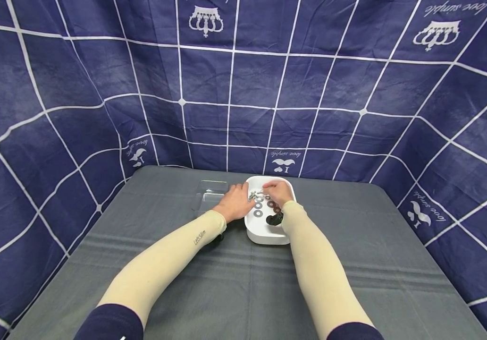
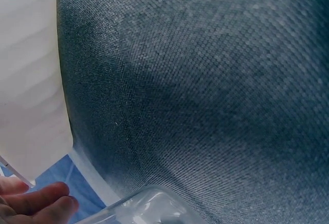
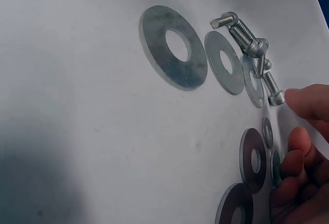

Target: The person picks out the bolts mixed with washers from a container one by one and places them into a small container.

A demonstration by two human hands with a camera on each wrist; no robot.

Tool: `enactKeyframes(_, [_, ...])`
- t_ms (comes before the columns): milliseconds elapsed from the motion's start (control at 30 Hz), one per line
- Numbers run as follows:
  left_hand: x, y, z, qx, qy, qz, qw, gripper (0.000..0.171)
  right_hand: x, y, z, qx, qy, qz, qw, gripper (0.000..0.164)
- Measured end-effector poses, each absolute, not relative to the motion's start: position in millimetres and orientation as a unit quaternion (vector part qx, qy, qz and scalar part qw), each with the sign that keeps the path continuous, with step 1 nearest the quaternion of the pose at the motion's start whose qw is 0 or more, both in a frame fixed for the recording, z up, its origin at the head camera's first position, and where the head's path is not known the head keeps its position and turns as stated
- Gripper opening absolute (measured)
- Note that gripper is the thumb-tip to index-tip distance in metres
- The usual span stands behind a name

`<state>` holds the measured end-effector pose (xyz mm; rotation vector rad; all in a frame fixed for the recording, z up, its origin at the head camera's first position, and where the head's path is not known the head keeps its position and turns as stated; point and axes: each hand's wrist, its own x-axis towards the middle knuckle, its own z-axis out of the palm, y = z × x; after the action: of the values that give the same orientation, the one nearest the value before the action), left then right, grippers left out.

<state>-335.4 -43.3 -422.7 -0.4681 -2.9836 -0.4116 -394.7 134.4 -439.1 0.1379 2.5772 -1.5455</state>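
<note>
A white tray (image 1: 264,232) holds flat metal washers (image 3: 174,47) and a small cluster of silver socket-head bolts (image 3: 248,39). My left hand (image 1: 236,202) holds the tray's left side, with the thumb over the rim. In the left wrist view, fingertips (image 2: 43,201) show by the tray's edge. My right hand (image 1: 278,191) is inside the tray, beside the bolts. Its thumb tip (image 3: 307,100) lies right at the head of one bolt (image 3: 272,88), while the loosely curled fingers (image 3: 293,167) stay apart from the thumb, near darker washers (image 3: 252,154).
A clear plastic container (image 1: 210,200) stands left of the tray, close behind my left hand. Grey cloth (image 1: 226,288) covers the table. A blue curtain with white lines (image 1: 252,123) rises behind it and along both sides.
</note>
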Motion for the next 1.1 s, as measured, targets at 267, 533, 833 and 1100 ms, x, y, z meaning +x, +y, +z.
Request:
enactKeyframes(267, [-334.7,-41.2,-422.1,-0.152,-0.977,-0.141,0.045,0.066,-396.6,134.6,-444.3,0.039,0.874,-0.481,0.054,0.03])
enactKeyframes(533, [-336.2,-38.4,-422.5,-0.145,-0.978,-0.14,0.047,0.065,-396.9,134.8,-444.0,0.039,0.875,-0.48,0.05,0.03])
enactKeyframes(833, [-331.8,-39.1,-420.0,-0.143,-0.981,-0.12,0.05,0.057,-396.1,131.1,-443.9,0.036,0.885,-0.461,0.06,0.018])
enactKeyframes(1100, [-329.8,-40.8,-422.5,-0.137,-0.981,-0.126,0.056,0.057,-398.7,128.2,-448.9,0.025,0.9,-0.433,0.049,0.013])
